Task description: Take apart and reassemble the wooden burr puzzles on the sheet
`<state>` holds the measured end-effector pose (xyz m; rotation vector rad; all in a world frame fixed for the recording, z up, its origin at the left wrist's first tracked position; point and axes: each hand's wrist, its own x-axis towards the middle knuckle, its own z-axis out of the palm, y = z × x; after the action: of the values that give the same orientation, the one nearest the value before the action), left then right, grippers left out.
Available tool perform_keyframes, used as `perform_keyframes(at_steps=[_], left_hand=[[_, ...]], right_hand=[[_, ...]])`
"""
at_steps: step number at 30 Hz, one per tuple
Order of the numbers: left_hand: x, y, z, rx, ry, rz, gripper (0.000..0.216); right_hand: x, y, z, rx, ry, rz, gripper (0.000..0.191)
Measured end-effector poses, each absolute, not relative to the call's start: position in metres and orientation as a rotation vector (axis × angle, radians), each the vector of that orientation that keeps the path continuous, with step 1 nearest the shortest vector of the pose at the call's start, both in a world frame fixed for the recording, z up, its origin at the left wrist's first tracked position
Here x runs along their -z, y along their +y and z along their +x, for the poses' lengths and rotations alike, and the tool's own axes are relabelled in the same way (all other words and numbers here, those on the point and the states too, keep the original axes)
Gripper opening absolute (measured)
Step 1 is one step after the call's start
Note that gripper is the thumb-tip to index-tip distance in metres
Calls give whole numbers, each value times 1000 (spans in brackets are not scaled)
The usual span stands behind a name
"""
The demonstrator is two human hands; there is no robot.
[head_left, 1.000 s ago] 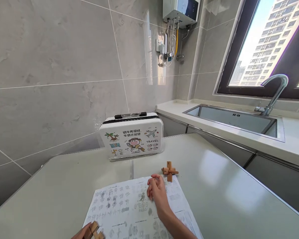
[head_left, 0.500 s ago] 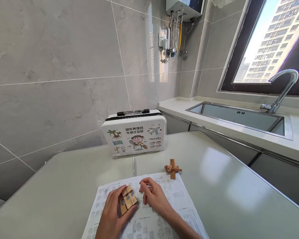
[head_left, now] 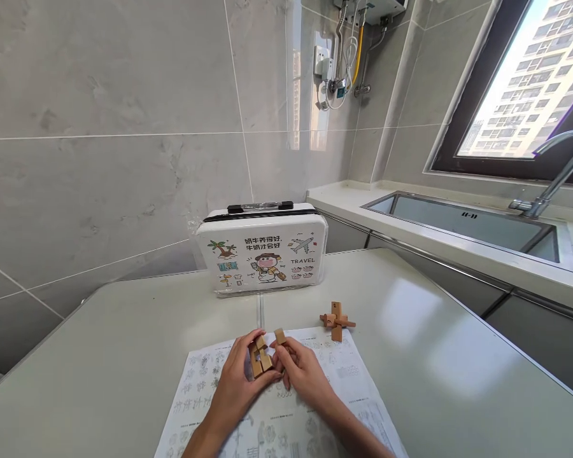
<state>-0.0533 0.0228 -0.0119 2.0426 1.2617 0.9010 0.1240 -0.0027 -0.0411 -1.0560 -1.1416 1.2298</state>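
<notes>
My left hand (head_left: 242, 372) is closed round a light wooden block puzzle (head_left: 262, 362), thumb along its near side and fingers along its far side. A gap shows in the middle of the puzzle. Just right of it, my right hand (head_left: 303, 371) pinches a small wooden puzzle piece (head_left: 280, 336), whose squared end sticks up above the fingertips; its lower part is hidden by them. Both hands are over a printed sheet (head_left: 277, 423) covered in small diagrams.
A darker wooden cross-shaped puzzle (head_left: 337, 322) sits by the sheet's far right corner. Behind stands a white cartoon-printed case (head_left: 267, 254) with a black handle, on the pale table (head_left: 124, 356). To the right are a counter with a sink (head_left: 468, 222) and a faucet (head_left: 549, 184).
My right hand, empty before, now holds a wooden piece beside the puzzle. My left hand has shifted right and away from me with the puzzle, which now has a gap. The camera view tilted slightly.
</notes>
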Motion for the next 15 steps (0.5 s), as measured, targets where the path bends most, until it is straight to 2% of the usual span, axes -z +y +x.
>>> perform_keyframes(at_steps=[5,12,15], left_hand=[[15,24,-57,-786,1154,2092,72],[18,26,-60,-721,1138,2193,85],[14,28,-67,-727,1212,2242,77]], right_hand=[[36,-5,127,-1051,-1073,-1181,45],[33,-4,129,-1127,-906,-1163,42],[34,-4,130,-1187,-892,-1150,40]])
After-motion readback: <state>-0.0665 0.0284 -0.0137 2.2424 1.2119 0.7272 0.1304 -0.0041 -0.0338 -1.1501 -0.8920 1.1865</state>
